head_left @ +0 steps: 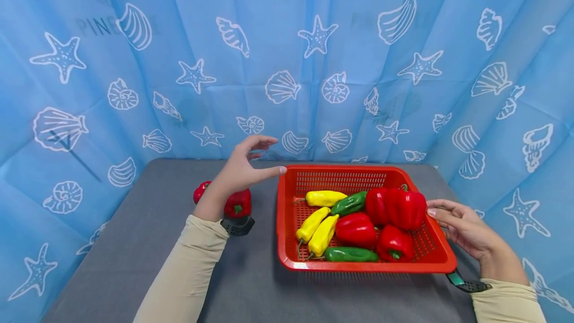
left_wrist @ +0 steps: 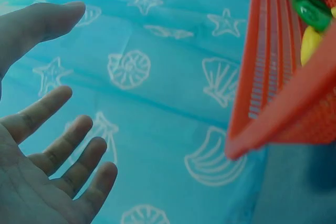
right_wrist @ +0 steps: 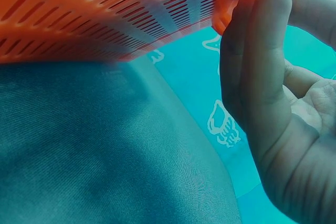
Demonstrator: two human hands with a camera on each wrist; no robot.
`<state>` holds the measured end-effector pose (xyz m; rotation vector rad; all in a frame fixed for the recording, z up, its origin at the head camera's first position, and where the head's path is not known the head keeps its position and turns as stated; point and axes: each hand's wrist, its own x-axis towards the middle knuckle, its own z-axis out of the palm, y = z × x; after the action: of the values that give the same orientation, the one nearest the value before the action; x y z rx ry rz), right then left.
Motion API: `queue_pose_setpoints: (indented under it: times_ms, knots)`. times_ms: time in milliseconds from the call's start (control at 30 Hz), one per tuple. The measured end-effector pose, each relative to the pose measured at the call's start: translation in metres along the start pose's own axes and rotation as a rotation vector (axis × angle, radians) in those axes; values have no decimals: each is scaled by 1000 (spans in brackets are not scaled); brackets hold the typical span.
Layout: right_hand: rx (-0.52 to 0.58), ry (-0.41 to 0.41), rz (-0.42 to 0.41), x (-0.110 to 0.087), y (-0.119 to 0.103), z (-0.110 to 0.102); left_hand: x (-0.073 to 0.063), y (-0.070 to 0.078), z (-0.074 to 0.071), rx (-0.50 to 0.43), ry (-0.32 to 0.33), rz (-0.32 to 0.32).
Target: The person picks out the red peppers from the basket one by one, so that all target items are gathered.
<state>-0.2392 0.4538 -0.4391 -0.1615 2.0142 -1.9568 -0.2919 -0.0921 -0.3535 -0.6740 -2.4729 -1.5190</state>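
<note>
Although likely light in itself, expect the red plastic basket (head_left: 358, 266) to weigh unevenly with its present load. Located on or just above the gray-covered desk (head_left: 251, 283); cannot tell which, with the underside hidden in the head view and shadow beneath. Likely to flex a little at the slotted walls, stiffer along the broad rim; best taken there, at the middle of both short sides, to guard against tipping.

Glossy and probably apt to slide: three yellow peppers (head_left: 314, 225) toward the basket's left side, two long green peppers (head_left: 351, 254), one near the basket's middle and another along its front wall, and four red bell peppers (head_left: 405, 208) massed toward its right, with one heaped against the right rim. Probably heavier on that side; cannot tell real from plastic by the shine.

Clamped on the basket's right rim with the right grip (head_left: 464, 228), fingertips and thumb together on the lip. Fingers and thumb apart at the left grip (head_left: 242, 166), holding nothing, just beside the basket's left back corner.

Hard to make out: two other red bell peppers (head_left: 238, 204), left of the basket, partly covered by the left forearm (head_left: 179, 268). Cut off in both wrist views: much of the basket.
</note>
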Motion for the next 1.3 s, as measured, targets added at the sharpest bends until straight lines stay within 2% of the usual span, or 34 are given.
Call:
queue_pose_setpoints:
  times_ms: [267,600,767,1067,1300]
  knots:
    - [-3,-9,-5,0,1,-2,21,20,19,-73,-91,81]
    - [-62,20,11,0,2,-1,46,46,46,-51,-194,157]
    - [-65,31,13,-1,1,0,55,54,60,-43,-235,167]
    - [-38,7,0,-1,1,1,72,52,91,-53,-365,145]
    - [-23,-11,-5,0,1,0,73,46,109,-49,-428,136]
